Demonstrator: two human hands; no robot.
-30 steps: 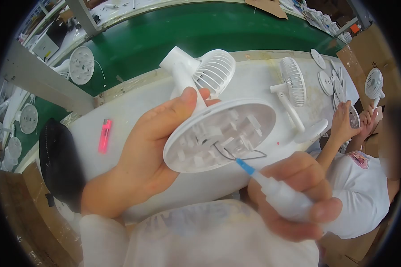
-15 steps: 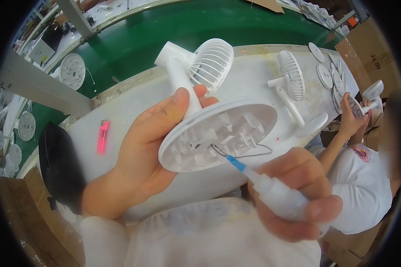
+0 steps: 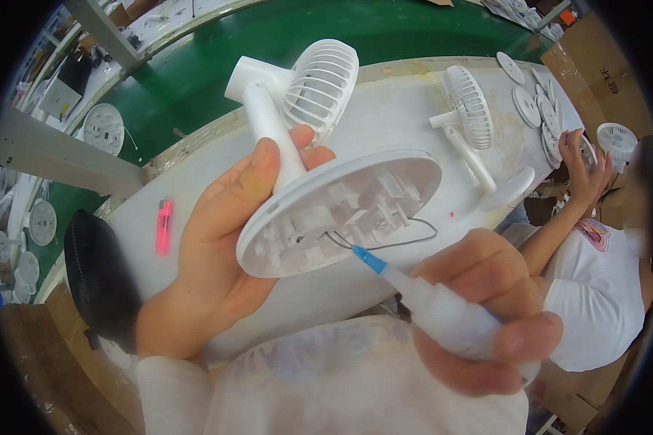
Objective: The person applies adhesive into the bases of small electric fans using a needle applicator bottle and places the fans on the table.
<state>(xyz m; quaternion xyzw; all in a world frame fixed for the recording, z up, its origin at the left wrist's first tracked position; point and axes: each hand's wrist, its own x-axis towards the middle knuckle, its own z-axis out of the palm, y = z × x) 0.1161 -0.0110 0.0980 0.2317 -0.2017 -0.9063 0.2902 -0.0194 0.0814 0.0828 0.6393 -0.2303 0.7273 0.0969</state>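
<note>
Leftward in view, fan (image 3: 286, 161) and bottle (image 3: 450, 315) have both shifted. We hold the fan's stem in our left hand (image 3: 221, 225) above the bench (image 3: 392, 101), base (image 3: 319, 176) underside facing us; right hand (image 3: 492, 279) grips the bottle, its axis slanting up-left, blue tip (image 3: 370, 260) near the wire (image 3: 436, 230).

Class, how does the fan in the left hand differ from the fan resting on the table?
The held fan is gripped by the left hand; the table fan rests on the table. The held fan shows its hollow underside with a dark wire; the table fan shows a smooth-looking base. Both are white with slatted cages.
</note>
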